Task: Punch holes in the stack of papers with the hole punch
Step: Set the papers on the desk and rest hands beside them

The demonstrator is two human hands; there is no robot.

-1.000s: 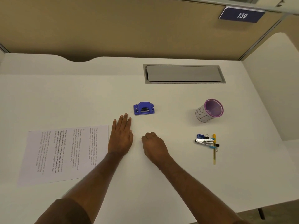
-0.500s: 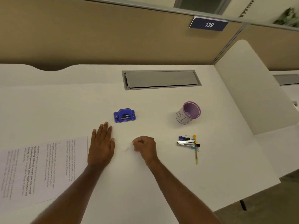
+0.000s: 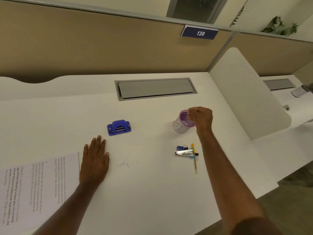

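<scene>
Your stack of papers (image 3: 39, 189) lies at the left edge of the desk (image 3: 152, 192). Your left hand (image 3: 94, 163) rests flat beside it, fingers straight and together. The hole punch (image 3: 119, 128) stands mid-desk, untouched. Your right hand (image 3: 201, 118), fingers curled, hangs over the purple cup (image 3: 182, 122); whether it pinches anything, I cannot tell.

Warm, even overhead light; soft faint shadows on desk (image 3: 152, 184). Wide-angle bend at edges, slight blur on far right, no harsh glare.
</scene>
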